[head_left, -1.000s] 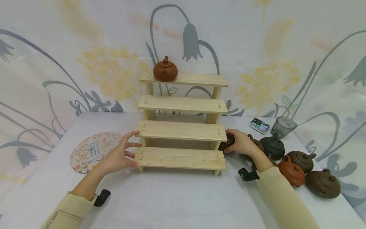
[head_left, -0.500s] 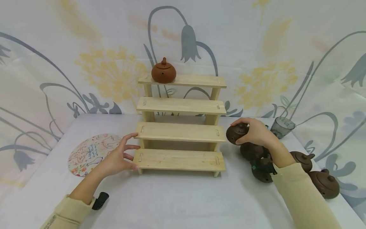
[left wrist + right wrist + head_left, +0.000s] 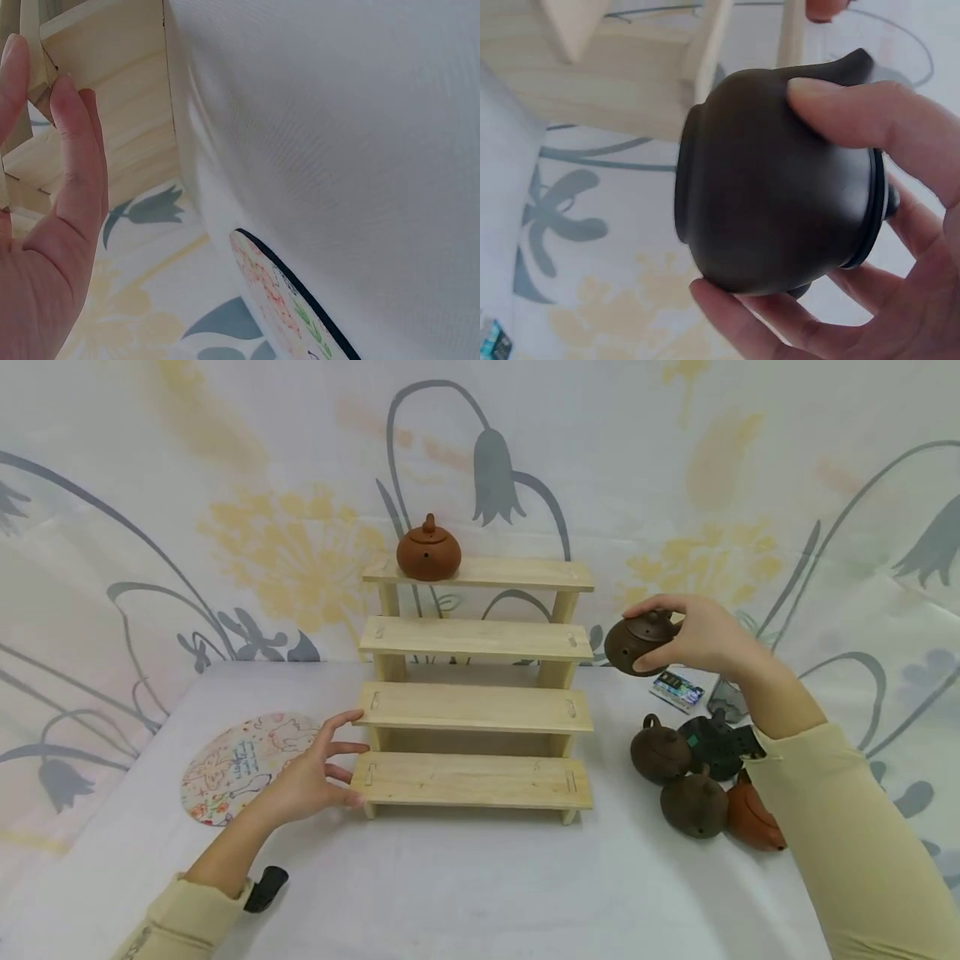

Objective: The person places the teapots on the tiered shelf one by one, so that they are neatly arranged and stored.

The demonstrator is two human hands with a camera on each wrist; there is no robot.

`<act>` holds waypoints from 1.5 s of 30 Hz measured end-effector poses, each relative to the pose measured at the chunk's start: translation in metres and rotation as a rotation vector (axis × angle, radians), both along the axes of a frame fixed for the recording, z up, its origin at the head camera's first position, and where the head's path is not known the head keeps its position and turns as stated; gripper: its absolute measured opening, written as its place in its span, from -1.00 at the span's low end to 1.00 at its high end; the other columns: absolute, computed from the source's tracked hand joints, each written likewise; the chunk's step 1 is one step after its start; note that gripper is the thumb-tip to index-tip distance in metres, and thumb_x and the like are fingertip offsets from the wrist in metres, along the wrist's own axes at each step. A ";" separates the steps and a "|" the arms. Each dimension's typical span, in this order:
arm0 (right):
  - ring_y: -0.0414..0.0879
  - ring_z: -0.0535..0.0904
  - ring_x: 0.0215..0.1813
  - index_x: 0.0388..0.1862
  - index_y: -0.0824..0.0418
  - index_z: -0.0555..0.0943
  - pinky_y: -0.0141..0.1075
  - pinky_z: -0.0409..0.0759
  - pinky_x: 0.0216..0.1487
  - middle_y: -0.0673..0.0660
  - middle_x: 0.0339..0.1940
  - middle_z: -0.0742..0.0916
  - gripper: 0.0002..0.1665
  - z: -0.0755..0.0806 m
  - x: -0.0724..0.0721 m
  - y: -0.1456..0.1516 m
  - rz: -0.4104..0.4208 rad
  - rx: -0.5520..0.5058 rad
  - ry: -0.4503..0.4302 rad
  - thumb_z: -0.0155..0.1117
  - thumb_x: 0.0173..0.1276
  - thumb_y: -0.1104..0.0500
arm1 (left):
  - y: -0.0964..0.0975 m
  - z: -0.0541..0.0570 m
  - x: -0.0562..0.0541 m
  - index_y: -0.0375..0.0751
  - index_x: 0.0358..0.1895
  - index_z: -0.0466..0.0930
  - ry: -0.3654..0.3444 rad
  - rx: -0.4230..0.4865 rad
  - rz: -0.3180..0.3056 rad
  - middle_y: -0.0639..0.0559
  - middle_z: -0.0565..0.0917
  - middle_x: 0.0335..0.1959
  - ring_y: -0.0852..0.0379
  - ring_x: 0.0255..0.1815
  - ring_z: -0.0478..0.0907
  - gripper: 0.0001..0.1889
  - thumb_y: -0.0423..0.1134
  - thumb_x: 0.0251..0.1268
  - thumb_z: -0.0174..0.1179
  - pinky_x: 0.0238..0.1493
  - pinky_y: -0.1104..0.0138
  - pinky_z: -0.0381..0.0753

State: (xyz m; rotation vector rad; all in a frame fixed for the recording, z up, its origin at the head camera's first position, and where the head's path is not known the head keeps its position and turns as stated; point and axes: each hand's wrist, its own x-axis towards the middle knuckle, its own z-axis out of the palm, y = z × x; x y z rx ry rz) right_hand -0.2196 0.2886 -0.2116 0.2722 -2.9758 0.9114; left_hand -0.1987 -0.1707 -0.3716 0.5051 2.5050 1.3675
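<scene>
My right hand holds a dark brown teapot in the air, right of a four-tier wooden stand. In the right wrist view the thumb lies near the spout of the teapot and other fingers reach beneath it on the far side. My left hand, fingers spread, touches the left ends of the stand's two lower boards. The left wrist view shows these fingers at a board's edge. A reddish-brown teapot sits at the left of the top tier.
On the right of the white table, several teapots cluster, partly behind the right sleeve. Behind them are a small printed box and a grey glass. A round patterned mat lies left of the stand.
The dark brown teapot has risen from low beside the stand's right end to about the second-highest board, gripped by my right hand. My left hand stays at the stand.
</scene>
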 end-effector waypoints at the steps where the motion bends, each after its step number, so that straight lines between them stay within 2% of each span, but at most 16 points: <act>1: 0.10 0.53 -0.18 0.18 0.13 0.49 -0.17 0.45 -0.27 0.22 0.14 0.49 -0.29 0.004 -0.002 -0.003 0.005 0.001 0.002 0.51 -0.02 0.19 | 0.000 0.000 0.000 0.14 0.42 -0.13 -0.002 0.003 0.002 -0.32 0.40 0.20 -0.07 -0.17 0.55 0.12 -0.48 -0.18 0.45 -0.32 0.22 0.55; 7: 0.08 0.50 -0.11 0.20 0.15 0.48 -0.19 0.45 -0.22 0.18 0.15 0.47 -0.26 0.025 -0.018 -0.019 0.039 -0.018 0.005 0.52 -0.02 0.21 | -0.001 -0.002 -0.001 0.12 0.42 -0.13 -0.003 0.023 -0.010 -0.35 0.39 0.20 -0.08 -0.18 0.55 0.12 -0.49 -0.17 0.44 -0.33 0.22 0.55; 12: 0.08 0.49 -0.05 0.23 0.17 0.45 -0.23 0.49 -0.19 0.20 0.16 0.45 -0.24 0.040 -0.033 -0.034 0.059 -0.081 0.006 0.50 0.00 0.24 | 0.000 -0.003 -0.002 0.16 0.42 -0.12 -0.014 0.015 0.010 -0.32 0.40 0.20 -0.06 -0.18 0.55 0.13 -0.51 -0.18 0.44 -0.33 0.21 0.55; 16: 0.10 0.46 0.00 0.26 0.19 0.41 -0.28 0.57 -0.24 0.24 0.17 0.42 -0.23 0.049 -0.046 -0.044 0.056 -0.147 -0.003 0.47 0.03 0.28 | 0.000 -0.002 -0.001 0.15 0.42 -0.12 -0.010 0.010 0.011 -0.32 0.40 0.21 -0.06 -0.18 0.55 0.13 -0.51 -0.18 0.43 -0.33 0.22 0.55; 20: 0.08 0.44 0.01 0.27 0.20 0.40 -0.29 0.58 -0.27 0.23 0.14 0.41 -0.24 0.053 -0.056 -0.048 0.049 -0.152 0.006 0.45 0.05 0.29 | 0.003 -0.001 -0.003 0.14 0.42 -0.12 -0.007 0.017 0.004 -0.31 0.40 0.20 -0.04 -0.20 0.54 0.13 -0.54 -0.19 0.42 -0.33 0.22 0.55; 28: 0.03 0.43 -0.01 0.26 0.19 0.42 -0.32 0.55 -0.28 0.23 0.13 0.41 -0.22 0.050 -0.073 -0.058 0.026 -0.174 0.012 0.46 0.01 0.33 | 0.009 -0.003 -0.003 0.17 0.42 -0.10 -0.008 0.015 0.002 -0.30 0.41 0.20 -0.04 -0.19 0.55 0.13 -0.54 -0.19 0.43 -0.33 0.22 0.54; 34: 0.05 0.41 0.08 0.33 0.13 0.37 -0.18 0.42 -0.04 0.18 0.19 0.40 -0.18 0.045 -0.078 -0.060 0.047 -0.168 0.043 0.43 0.05 0.33 | 0.008 -0.002 -0.002 0.16 0.42 -0.11 -0.014 0.021 -0.005 -0.31 0.41 0.20 -0.03 -0.22 0.55 0.13 -0.53 -0.20 0.44 -0.35 0.22 0.55; 39: 0.16 0.31 0.29 0.40 0.11 0.26 -0.08 0.39 0.12 0.20 0.30 0.31 -0.13 0.039 -0.081 -0.054 0.095 -0.286 0.044 0.36 0.11 0.40 | 0.010 0.000 -0.003 0.18 0.42 -0.10 -0.008 0.014 0.003 -0.31 0.41 0.20 -0.03 -0.21 0.55 0.13 -0.54 -0.20 0.43 -0.35 0.22 0.55; 45: 0.17 0.30 0.31 0.41 0.12 0.24 -0.33 0.49 0.01 0.19 0.36 0.32 -0.17 0.028 -0.081 -0.045 0.114 -0.431 0.039 0.30 0.18 0.39 | 0.014 0.000 -0.003 0.18 0.42 -0.10 -0.020 0.014 -0.001 -0.31 0.40 0.20 -0.03 -0.20 0.55 0.14 -0.54 -0.20 0.43 -0.34 0.21 0.55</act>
